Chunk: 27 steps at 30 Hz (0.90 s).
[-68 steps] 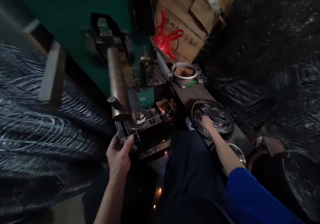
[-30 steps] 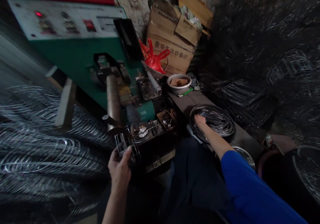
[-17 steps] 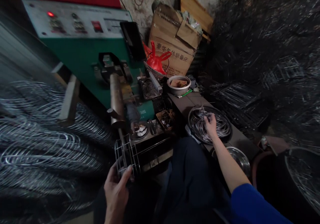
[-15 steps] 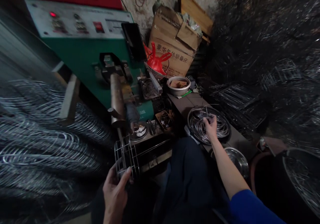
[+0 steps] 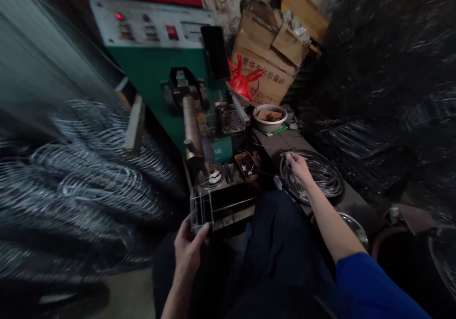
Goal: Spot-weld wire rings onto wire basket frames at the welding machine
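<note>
My left hand [image 5: 188,245] is closed around the lower side of a small wire cage [image 5: 202,207], with the thumb on its near edge. The cage sits just below the end of a thick metal arm [image 5: 192,129] on a green machine. Over the left rim of a round tray of wire rings [image 5: 326,178], my right hand [image 5: 298,168] pinches with thumb and forefinger. A thin wire [image 5: 265,146] reaches out leftward from those fingertips; its grip end is hidden.
The green machine [image 5: 138,72] carries a lit red lamp. Large bundles of wire rings [image 5: 103,181] hang on the left. A white bowl [image 5: 270,124], a small parts box [image 5: 247,163] and a steel bowl [image 5: 356,228] stand near the bench. A cardboard box [image 5: 263,48] leans behind.
The view has turned left, so everything sits further right. My right hand has moved from the tray's middle to its left rim, a thin wire now sticking out leftward. My left hand still holds the cage.
</note>
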Motion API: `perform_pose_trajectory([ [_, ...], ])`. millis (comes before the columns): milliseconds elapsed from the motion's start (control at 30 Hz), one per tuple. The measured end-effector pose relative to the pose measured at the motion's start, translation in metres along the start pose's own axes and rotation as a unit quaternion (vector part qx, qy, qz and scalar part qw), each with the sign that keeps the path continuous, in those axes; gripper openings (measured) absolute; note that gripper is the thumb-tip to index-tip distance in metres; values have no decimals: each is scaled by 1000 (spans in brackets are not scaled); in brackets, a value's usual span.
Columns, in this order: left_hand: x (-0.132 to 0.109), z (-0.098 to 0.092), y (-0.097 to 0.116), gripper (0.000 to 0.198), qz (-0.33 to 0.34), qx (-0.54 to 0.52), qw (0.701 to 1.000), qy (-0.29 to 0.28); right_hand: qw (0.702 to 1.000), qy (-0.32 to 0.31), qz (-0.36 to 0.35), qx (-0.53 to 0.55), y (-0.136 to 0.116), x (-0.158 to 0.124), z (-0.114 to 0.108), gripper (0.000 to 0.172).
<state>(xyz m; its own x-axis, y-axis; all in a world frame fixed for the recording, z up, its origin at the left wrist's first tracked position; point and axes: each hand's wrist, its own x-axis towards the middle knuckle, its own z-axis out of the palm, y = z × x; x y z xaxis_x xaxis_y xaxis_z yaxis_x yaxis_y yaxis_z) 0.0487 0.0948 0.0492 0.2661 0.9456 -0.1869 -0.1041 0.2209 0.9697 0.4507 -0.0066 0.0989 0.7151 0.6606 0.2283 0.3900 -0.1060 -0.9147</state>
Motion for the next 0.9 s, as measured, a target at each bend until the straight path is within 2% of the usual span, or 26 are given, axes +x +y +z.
perform_pose_trajectory([
  [133,-7,7,6,66,25,5,1000,-5,995,-65,11,75,-22,-8,30,50],
  [233,-6,7,4,68,27,-7,1000,-9,982,-141,41,118,-33,-19,58,49],
  [300,-5,5,0,68,25,-12,1000,-8,980,-172,37,88,-39,-27,78,51],
  [467,-6,4,-3,69,25,-12,1000,4,977,-213,-31,-9,-49,-44,119,54],
  [700,-4,12,8,68,43,-8,999,27,963,-249,-82,-64,-58,-54,148,51],
  [900,3,20,9,73,26,-36,998,40,968,-239,-60,-57,-59,-39,160,54],
])
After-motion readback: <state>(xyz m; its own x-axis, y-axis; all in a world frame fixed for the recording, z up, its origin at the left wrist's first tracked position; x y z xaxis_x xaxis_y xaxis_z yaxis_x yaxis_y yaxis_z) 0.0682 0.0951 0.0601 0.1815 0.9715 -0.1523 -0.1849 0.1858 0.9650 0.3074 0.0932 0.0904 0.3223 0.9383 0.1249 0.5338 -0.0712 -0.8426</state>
